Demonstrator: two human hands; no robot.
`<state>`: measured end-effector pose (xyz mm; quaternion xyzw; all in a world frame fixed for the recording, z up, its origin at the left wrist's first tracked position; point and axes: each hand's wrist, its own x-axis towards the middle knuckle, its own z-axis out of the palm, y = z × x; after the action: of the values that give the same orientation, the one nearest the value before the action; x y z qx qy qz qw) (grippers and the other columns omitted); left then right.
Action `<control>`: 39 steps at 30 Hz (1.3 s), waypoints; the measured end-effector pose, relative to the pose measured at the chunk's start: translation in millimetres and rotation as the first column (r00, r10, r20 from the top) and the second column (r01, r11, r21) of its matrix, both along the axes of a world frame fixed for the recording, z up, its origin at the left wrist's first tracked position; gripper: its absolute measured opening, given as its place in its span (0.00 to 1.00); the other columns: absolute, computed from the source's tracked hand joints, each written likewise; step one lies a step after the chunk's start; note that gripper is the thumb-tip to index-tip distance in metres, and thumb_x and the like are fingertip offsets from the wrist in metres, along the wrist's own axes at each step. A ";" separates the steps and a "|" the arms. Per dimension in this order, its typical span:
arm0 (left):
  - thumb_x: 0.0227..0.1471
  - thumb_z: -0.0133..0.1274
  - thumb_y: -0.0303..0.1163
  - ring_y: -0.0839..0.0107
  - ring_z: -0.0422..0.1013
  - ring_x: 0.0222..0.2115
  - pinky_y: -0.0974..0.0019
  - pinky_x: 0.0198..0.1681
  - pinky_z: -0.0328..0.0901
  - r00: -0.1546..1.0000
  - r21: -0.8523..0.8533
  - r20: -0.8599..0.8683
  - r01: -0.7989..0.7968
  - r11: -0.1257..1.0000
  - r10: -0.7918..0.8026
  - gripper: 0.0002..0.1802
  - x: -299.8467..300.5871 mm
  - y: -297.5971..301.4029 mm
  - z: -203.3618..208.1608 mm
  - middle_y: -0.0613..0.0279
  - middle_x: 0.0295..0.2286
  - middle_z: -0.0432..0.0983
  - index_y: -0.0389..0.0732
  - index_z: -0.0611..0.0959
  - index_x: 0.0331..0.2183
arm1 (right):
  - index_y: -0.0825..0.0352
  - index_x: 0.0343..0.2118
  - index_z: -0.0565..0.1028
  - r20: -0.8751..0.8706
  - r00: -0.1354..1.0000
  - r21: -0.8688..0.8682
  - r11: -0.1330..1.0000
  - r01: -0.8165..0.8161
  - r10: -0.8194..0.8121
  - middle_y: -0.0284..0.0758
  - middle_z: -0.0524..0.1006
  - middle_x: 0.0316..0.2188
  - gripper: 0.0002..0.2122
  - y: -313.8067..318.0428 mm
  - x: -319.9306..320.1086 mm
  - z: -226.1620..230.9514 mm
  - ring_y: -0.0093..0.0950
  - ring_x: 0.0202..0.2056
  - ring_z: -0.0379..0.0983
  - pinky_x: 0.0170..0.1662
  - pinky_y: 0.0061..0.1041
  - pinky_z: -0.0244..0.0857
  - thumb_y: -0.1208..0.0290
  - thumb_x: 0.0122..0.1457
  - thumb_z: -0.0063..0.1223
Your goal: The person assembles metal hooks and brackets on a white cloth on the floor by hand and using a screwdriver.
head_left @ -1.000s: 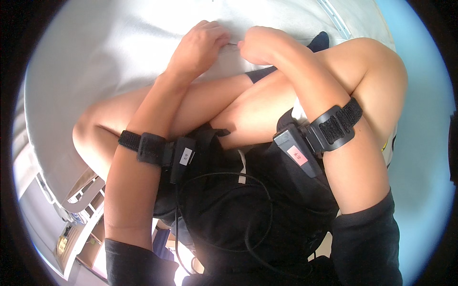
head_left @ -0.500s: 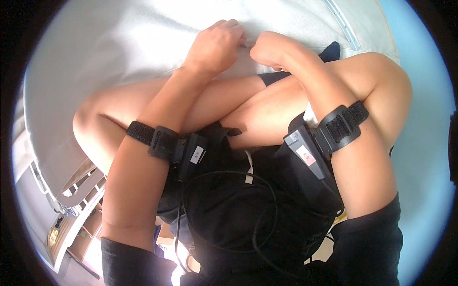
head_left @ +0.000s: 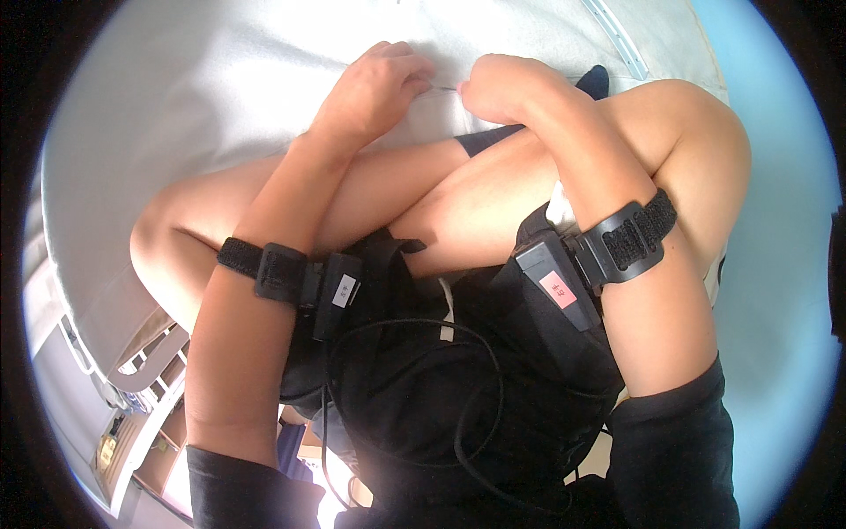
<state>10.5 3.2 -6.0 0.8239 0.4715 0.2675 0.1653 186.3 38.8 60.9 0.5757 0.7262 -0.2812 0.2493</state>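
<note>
Now both hands have shifted slightly: left hand (head_left: 374, 93) and right hand (head_left: 498, 88), fingers curled, pinch a thin needle (head_left: 447, 87) between them over the white sheet (head_left: 220, 97); stitching appears under way.

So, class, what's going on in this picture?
A person sits cross-legged on a white sheet, both hands brought close together over the fabric. The left hand and the right hand pinch something thin, like a needle or pin, between them; it is too small to tell exactly. Black strapped devices sit on both forearms, with cables running across the lap.
</note>
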 end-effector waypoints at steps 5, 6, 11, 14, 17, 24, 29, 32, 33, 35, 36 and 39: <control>0.52 0.57 0.30 0.53 0.70 0.36 0.56 0.42 0.67 0.999 0.005 -0.003 0.053 0.999 -0.053 0.07 -5.9 5.9 0.3 0.55 0.30 0.75 0.37 0.82 0.32 | 0.75 0.39 0.79 -0.005 1.000 -0.027 1.000 0.001 -0.001 0.52 0.79 0.39 0.22 0.2 -4.4 -2.0 0.47 0.42 0.76 0.48 0.40 0.67 0.57 0.66 0.41; 0.52 0.57 0.30 0.53 0.70 0.36 0.56 0.42 0.67 0.999 0.004 -0.004 0.053 0.999 -0.053 0.07 -5.5 6.1 2.4 0.55 0.30 0.75 0.37 0.82 0.32 | 0.75 0.39 0.79 -0.005 1.000 -0.028 1.000 0.000 0.000 0.52 0.79 0.39 0.22 0.3 -5.2 -2.0 0.47 0.42 0.76 0.48 0.40 0.67 0.57 0.66 0.41; 0.54 0.53 0.29 0.53 0.70 0.35 0.56 0.41 0.67 0.998 0.005 0.003 0.056 0.998 -0.056 0.06 -4.4 4.8 5.6 0.54 0.30 0.74 0.36 0.78 0.31 | 0.75 0.36 0.80 -0.041 0.999 -0.003 1.000 -0.008 0.008 0.53 0.79 0.35 0.22 -0.4 -7.0 1.0 0.46 0.38 0.77 0.44 0.40 0.68 0.57 0.66 0.42; 0.54 0.52 0.28 0.52 0.70 0.35 0.55 0.40 0.67 0.998 0.013 -0.054 -0.018 1.000 0.018 0.05 0.1 2.2 8.5 0.54 0.30 0.74 0.36 0.78 0.32 | 0.75 0.34 0.80 -0.041 0.999 -0.011 1.000 -0.020 0.020 0.53 0.79 0.31 0.23 1.2 -7.4 1.1 0.46 0.34 0.77 0.41 0.40 0.69 0.56 0.66 0.42; 0.54 0.51 0.27 0.51 0.71 0.35 0.54 0.40 0.67 0.996 -0.006 -0.063 -0.056 0.998 0.056 0.04 3.9 -1.2 13.0 0.54 0.30 0.74 0.37 0.78 0.31 | 0.75 0.32 0.80 -0.043 0.999 -0.015 1.000 0.009 -0.010 0.52 0.79 0.27 0.22 0.0 -9.1 0.8 0.46 0.31 0.77 0.38 0.40 0.69 0.57 0.64 0.43; 0.54 0.51 0.28 0.50 0.72 0.34 0.54 0.40 0.68 0.989 0.043 -0.119 -0.088 0.995 0.092 0.04 7.8 -3.2 14.9 0.54 0.31 0.74 0.38 0.78 0.31 | 0.75 0.29 0.80 -0.037 0.998 0.008 0.999 -0.049 0.049 0.50 0.77 0.23 0.20 8.0 -11.1 -24.2 0.44 0.27 0.76 0.35 0.39 0.68 0.59 0.62 0.46; 0.54 0.53 0.30 0.51 0.74 0.35 0.56 0.41 0.69 0.982 -0.041 -0.049 -0.184 0.982 0.182 0.06 -0.5 -8.4 6.2 0.53 0.33 0.77 0.37 0.81 0.32 | 0.77 0.30 0.79 -0.109 0.994 -0.053 0.999 0.005 -0.011 0.52 0.78 0.25 0.24 0.7 -11.5 -8.8 0.44 0.29 0.76 0.37 0.41 0.68 0.54 0.63 0.45; 0.54 0.54 0.31 0.51 0.74 0.36 0.57 0.41 0.69 0.980 -0.111 -0.006 -0.196 0.974 0.197 0.08 2.1 -5.2 4.7 0.53 0.34 0.78 0.36 0.82 0.33 | 0.78 0.32 0.79 -0.131 0.991 0.033 0.999 -0.014 0.019 0.53 0.79 0.27 0.26 0.3 -3.1 -10.9 0.44 0.31 0.77 0.39 0.41 0.68 0.52 0.64 0.45; 0.54 0.54 0.31 0.51 0.74 0.36 0.57 0.41 0.69 0.980 -0.111 -0.007 -0.197 0.974 0.197 0.08 1.3 -5.6 3.2 0.53 0.34 0.78 0.36 0.82 0.33 | 0.78 0.32 0.79 -0.132 0.991 0.033 0.999 -0.015 0.020 0.53 0.79 0.27 0.26 -0.1 -3.7 -7.1 0.44 0.31 0.77 0.39 0.41 0.68 0.52 0.64 0.45; 0.54 0.54 0.31 0.52 0.74 0.36 0.57 0.42 0.69 0.977 -0.126 0.021 -0.209 0.970 0.213 0.09 -0.8 -5.8 0.4 0.53 0.34 0.78 0.36 0.83 0.33 | 0.79 0.34 0.79 -0.144 0.988 -0.032 0.998 -0.063 0.057 0.54 0.79 0.29 0.26 1.1 -6.3 1.0 0.45 0.33 0.77 0.42 0.41 0.67 0.52 0.64 0.46; 0.54 0.54 0.31 0.52 0.74 0.36 0.57 0.42 0.69 0.977 -0.124 0.024 -0.207 0.970 0.212 0.09 -0.2 -5.1 0.9 0.53 0.34 0.78 0.36 0.83 0.33 | 0.79 0.34 0.79 -0.141 0.988 -0.030 0.998 -0.061 0.056 0.54 0.79 0.29 0.26 1.2 -6.0 2.5 0.45 0.33 0.77 0.42 0.41 0.67 0.52 0.64 0.46; 0.54 0.54 0.30 0.53 0.74 0.37 0.58 0.42 0.68 0.980 -0.132 0.007 -0.196 0.972 0.198 0.08 0.1 -3.3 1.7 0.52 0.34 0.78 0.36 0.83 0.34 | 0.79 0.35 0.79 -0.192 0.981 -0.020 0.999 -0.026 0.022 0.55 0.79 0.30 0.26 1.4 -6.2 3.4 0.46 0.35 0.77 0.43 0.40 0.67 0.52 0.64 0.45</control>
<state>10.6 -0.1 -4.3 0.7578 0.5657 0.2591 0.1964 180.0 40.3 64.3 0.5345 0.7503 -0.3404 0.1882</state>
